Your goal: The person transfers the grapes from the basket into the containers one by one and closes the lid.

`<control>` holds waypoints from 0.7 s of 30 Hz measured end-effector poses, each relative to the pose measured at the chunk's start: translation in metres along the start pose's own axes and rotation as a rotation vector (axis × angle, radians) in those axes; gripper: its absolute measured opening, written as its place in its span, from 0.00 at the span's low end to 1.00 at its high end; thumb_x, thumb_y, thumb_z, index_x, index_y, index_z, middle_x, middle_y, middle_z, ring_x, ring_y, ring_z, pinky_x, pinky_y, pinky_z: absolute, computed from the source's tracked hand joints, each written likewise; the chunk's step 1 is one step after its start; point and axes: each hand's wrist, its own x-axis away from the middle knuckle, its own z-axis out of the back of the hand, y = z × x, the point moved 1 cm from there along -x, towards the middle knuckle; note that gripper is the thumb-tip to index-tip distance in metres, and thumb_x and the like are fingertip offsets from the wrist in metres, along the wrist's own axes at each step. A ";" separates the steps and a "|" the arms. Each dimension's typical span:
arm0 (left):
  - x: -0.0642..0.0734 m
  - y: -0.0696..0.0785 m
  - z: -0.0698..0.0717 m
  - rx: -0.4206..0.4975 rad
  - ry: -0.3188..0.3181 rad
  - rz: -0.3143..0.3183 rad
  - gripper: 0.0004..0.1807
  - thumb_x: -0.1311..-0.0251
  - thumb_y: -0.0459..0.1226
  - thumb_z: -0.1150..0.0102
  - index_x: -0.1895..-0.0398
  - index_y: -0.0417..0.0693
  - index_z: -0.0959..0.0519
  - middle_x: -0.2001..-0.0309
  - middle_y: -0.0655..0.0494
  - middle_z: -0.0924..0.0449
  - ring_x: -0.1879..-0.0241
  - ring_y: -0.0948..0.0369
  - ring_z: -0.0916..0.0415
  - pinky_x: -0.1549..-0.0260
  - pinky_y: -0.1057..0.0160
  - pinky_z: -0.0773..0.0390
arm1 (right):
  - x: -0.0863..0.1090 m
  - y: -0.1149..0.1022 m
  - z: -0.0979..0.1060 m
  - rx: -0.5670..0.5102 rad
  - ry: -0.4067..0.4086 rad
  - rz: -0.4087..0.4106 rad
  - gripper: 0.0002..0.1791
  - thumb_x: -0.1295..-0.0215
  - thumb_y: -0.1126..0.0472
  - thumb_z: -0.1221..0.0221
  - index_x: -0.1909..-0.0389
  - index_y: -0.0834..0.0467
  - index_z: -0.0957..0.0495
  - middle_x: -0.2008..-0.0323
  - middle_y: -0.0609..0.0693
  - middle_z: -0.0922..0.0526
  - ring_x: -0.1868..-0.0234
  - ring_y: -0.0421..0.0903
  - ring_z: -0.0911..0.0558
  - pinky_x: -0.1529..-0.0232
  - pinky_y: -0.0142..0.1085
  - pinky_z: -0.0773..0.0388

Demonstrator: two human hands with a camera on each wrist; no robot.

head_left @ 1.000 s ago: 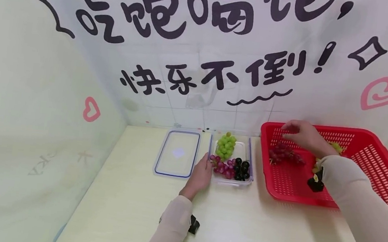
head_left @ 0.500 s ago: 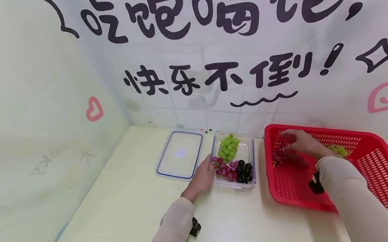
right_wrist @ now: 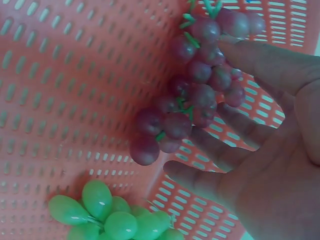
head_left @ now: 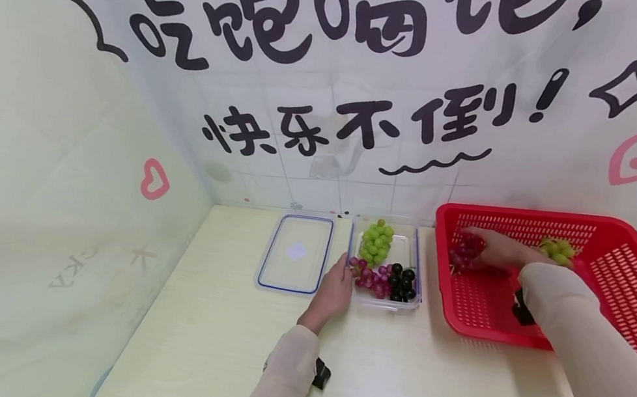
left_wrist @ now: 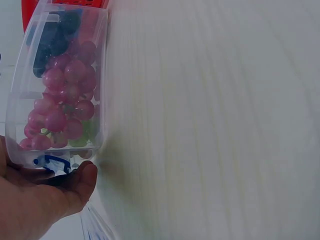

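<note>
Against the left side of a clear plastic food container (head_left: pixel 380 302), my left hand (head_left: pixel 333 292) grips its side flap, as the left wrist view shows. Inside the container lie a bunch of green grapes (head_left: pixel 376 241), a bunch of purple-red grapes (left_wrist: pixel 65 95) and a bunch of black grapes (head_left: pixel 401 283). My right hand (head_left: pixel 501 251) is down in the red basket (head_left: pixel 521 336). It holds a bunch of dark red grapes (right_wrist: pixel 197 95) between thumb and fingers. Part of that bunch is hidden behind the hand in the head view.
A clear lid (head_left: pixel 295 255) with a blue seal lies left of the container. Yellow-green grapes (head_left: pixel 557 250) lie in the basket near my right forearm. The white wall covering (head_left: pixel 308 187) rises behind the pale table (head_left: pixel 392 377).
My right hand has lowered in the basket onto the dark red grapes. The view has shifted slightly. My left hand stays at the container's side.
</note>
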 end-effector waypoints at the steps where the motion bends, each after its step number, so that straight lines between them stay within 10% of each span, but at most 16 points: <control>1: 0.000 0.000 0.000 0.000 -0.001 0.003 0.30 0.22 0.40 0.72 0.23 0.34 0.50 0.26 0.36 0.42 0.26 0.43 0.45 0.27 0.47 0.43 | 0.000 0.000 -0.001 0.008 0.002 0.002 0.42 0.39 0.67 0.35 0.26 0.63 0.44 0.36 0.70 0.34 0.40 0.67 0.29 0.44 0.59 0.21; 21: 0.003 0.000 0.000 0.021 0.003 0.007 0.30 0.22 0.39 0.71 0.23 0.35 0.51 0.26 0.35 0.42 0.26 0.43 0.45 0.27 0.46 0.42 | -0.014 0.007 -0.017 0.217 0.113 0.040 0.39 0.52 0.64 0.26 0.36 0.64 0.28 0.48 0.63 0.20 0.50 0.60 0.20 0.48 0.60 0.19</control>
